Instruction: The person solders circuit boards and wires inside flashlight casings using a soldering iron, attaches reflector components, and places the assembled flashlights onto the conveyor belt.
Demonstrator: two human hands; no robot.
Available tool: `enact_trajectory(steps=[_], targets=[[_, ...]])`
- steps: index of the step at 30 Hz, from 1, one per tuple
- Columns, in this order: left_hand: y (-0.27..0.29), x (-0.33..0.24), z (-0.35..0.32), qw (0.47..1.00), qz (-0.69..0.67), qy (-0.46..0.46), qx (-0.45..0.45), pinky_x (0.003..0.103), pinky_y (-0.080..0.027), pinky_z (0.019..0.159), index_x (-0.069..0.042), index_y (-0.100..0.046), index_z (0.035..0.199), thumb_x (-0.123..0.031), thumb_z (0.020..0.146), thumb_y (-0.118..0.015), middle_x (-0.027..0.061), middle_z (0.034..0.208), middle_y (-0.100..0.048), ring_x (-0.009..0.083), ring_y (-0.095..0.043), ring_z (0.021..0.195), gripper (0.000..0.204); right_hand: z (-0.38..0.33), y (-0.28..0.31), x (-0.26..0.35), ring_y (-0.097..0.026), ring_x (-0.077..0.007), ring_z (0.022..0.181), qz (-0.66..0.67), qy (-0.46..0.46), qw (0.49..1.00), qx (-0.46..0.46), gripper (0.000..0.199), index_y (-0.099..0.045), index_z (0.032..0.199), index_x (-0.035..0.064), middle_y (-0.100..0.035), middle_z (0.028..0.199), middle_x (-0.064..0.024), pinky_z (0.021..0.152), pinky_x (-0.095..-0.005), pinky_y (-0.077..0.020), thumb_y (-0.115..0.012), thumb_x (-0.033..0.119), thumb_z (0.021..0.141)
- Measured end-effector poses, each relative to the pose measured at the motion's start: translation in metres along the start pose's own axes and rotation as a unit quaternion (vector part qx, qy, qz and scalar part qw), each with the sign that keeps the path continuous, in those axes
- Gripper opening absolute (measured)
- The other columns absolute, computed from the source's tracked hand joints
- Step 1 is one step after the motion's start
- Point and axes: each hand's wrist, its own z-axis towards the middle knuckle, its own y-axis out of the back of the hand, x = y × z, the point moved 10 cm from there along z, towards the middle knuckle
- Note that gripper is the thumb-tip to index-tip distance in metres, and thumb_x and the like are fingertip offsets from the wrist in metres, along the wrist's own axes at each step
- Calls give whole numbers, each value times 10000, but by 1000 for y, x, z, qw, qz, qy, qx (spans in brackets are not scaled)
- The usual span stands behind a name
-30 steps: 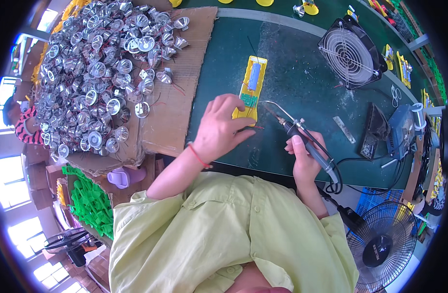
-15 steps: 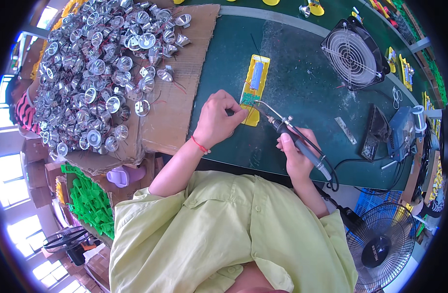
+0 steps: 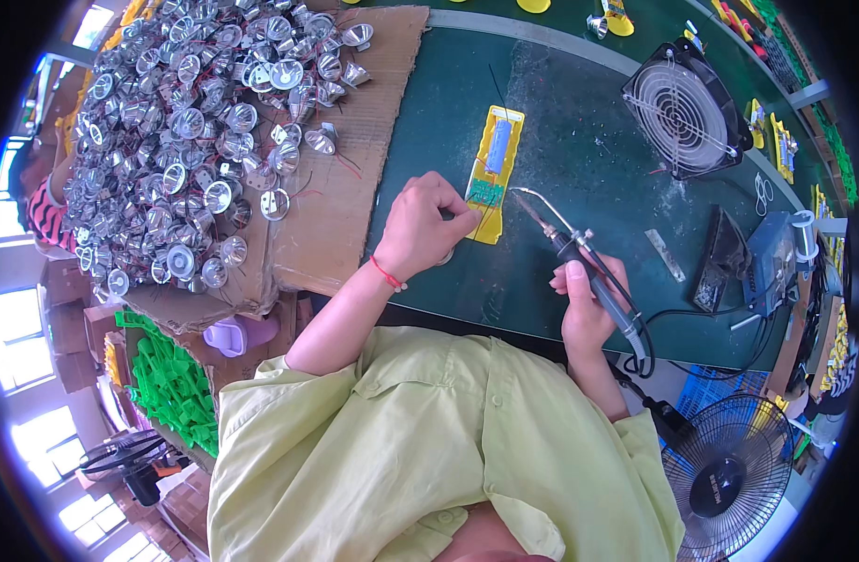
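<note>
left hand [image 3: 427, 229] clenched, fingertips pressed on small green circuit board [image 3: 485, 194] at lower end of yellow housing [image 3: 494, 171], just right of knuckles. right hand [image 3: 587, 314] wrapped around soldering iron [image 3: 579, 258], tip held just right of board, apart from it. risk judged: hot tip so near left fingertips, burn possible; board slip under light pinch; iron cord [image 3: 677, 323] snag beside right wrist.

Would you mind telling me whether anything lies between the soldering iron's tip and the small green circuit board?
Nothing visible does: the soldering iron in the right hand points at the green circuit board across bare yellow tray; the left hand sits beside it.
</note>
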Motion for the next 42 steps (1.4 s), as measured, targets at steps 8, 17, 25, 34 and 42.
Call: enact_trajectory(steps=[8, 17, 25, 34, 42], targets=[[-1, 0, 1, 1000, -7, 1, 3, 290, -402, 660, -28, -656, 675, -155, 703, -697, 52, 707, -546, 176, -516, 731, 136, 0, 4, -7, -601, -138, 615, -1, -24, 1000, -4, 206, -507, 953, -44, -607, 741, -129, 563, -246, -521, -623, 64, 821], [0, -1, 1, 1000, -1, 5, 0, 296, -401, 665, -25, -651, 662, -154, 696, -699, 54, 713, -548, 182, -515, 731, 141, 3, 14, -11, -597, -138, 594, -2, -36, 999, -18, 208, -510, 949, -42, -611, 721, -130, 552, -236, -507, -623, 75, 819], [11, -16, -6, 1000, -22, -8, 18, 269, -438, 674, -21, -675, 778, -126, 744, -681, 63, 746, -578, 153, -552, 763, 110, 9, 26, -6, -598, -137, 595, 2, -17, 1000, -20, 199, -508, 956, -44, -613, 724, -131, 553, -232, -505, -611, 57, 819], [-13, -14, 44, 992, 42, 16, 115, 299, -493, 560, -57, -671, 678, -156, 668, -643, 96, 610, -630, 223, -625, 555, 103, 20, 44, -15, -600, -138, 631, -8, -27, 999, -30, 210, -499, 971, -52, -607, 767, -139, 577, -243, -511, -611, 26, 812], [-26, -99, 186, 964, 214, -160, 9, 297, -489, 542, -46, -653, 666, -148, 635, -636, 86, 579, -609, 222, -617, 539, 108, 21, 53, -30, -612, -127, 631, 6, -90, 994, -63, 194, -518, 955, -41, -624, 755, -123, 569, -230, -500, -619, 6, 796]])
